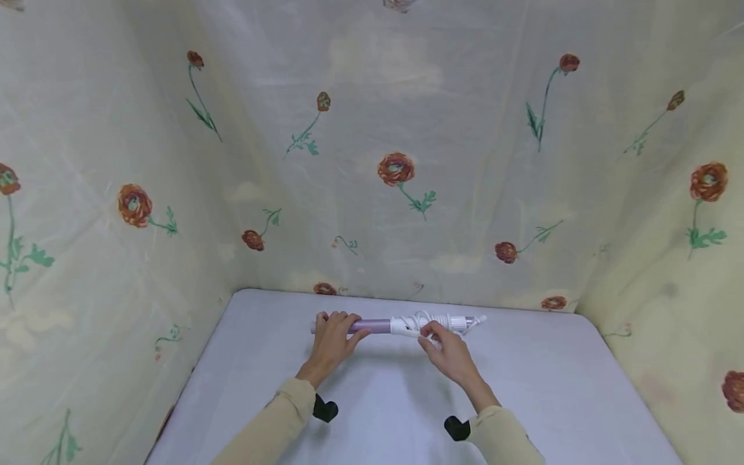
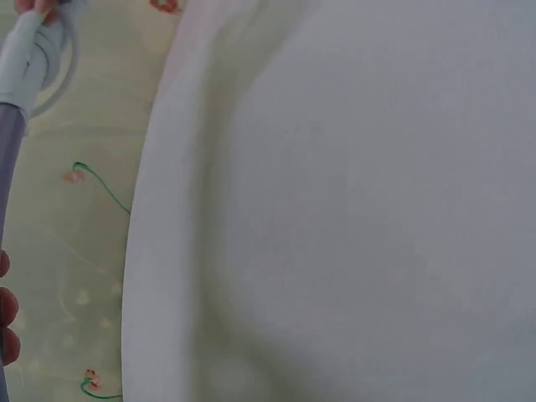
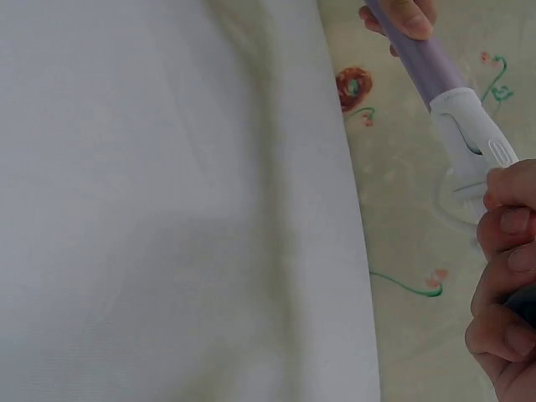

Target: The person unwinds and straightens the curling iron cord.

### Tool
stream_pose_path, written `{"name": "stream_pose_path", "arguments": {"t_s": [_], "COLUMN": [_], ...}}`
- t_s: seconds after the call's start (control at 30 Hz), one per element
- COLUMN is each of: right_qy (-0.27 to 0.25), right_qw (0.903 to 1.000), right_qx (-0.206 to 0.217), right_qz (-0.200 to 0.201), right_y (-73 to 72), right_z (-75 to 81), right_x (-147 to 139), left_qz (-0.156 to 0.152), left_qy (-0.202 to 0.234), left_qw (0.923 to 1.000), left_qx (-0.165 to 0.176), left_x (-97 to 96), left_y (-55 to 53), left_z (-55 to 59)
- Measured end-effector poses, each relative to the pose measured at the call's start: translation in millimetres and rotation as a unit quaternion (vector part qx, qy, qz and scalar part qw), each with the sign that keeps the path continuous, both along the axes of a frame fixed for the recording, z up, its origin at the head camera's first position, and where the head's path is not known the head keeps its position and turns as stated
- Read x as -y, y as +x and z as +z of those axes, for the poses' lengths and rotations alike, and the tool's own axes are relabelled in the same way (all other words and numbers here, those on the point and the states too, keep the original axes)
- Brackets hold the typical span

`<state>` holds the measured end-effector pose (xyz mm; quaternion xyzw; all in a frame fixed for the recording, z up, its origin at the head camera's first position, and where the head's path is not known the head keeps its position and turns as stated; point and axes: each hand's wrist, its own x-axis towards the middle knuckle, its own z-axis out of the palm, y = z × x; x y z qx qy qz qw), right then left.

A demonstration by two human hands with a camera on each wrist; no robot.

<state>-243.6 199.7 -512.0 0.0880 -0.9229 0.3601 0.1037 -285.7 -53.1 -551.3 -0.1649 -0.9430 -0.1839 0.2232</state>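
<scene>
A curling iron [image 1: 374, 326] with a lavender barrel and a white handle is held level above the far part of the table. Its white cord [image 1: 420, 319] is wound round the handle. My left hand [image 1: 332, 339] grips the barrel near its left end, fingertips curled over it. My right hand [image 1: 450, 355] pinches the white lever [image 3: 494, 144] beside the handle between thumb and fingers. In the right wrist view its other fingers [image 3: 502, 331] are curled in. Only fingertips [image 2: 8, 310] of the left hand show at the edge of the left wrist view.
A white table [image 1: 378, 400] with rounded far corners lies below the hands. Flower-printed curtains [image 1: 360, 213] close it in at the back and both sides. Two black heart-like shapes [image 1: 325, 409] appear beside the sleeve cuffs.
</scene>
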Motion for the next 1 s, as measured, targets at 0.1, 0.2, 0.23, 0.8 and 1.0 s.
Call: {"name": "stream_pose_path", "arguments": {"t_s": [0.1, 0.2, 0.23, 0.8, 1.0], "right_qy": [-0.029, -0.065, -0.068, 0.159, 0.179], "right_qw": [0.9994, 0.9956, 0.9941, 0.9726, 0.9611], "right_qx": [-0.017, -0.059, -0.075, -0.149, -0.163], "right_qz": [-0.011, -0.034, -0.040, 0.081, 0.134], "right_y": [-2.2, -1.5, -1.4, -9.1, -27.4], "right_z": [0.2, -0.8, -0.8, 30.2, 44.7], "right_x": [0.7, 2.0, 1.6, -12.4, -19.1], "left_qz": [-0.002, -0.005, -0.006, 0.001, -0.021], "left_qy": [0.007, 0.010, 0.011, 0.005, 0.015], "left_qw": [1.0000, 0.9999, 0.9999, 0.9993, 0.9990], "left_qx": [-0.003, 0.007, 0.010, 0.037, 0.037], "left_x": [1.4, 4.4, 6.1, 26.0, 36.5], "left_y": [-1.5, -2.0, -1.6, 14.1, 14.3], "left_z": [0.8, 3.4, 4.0, -0.7, 0.8]}}
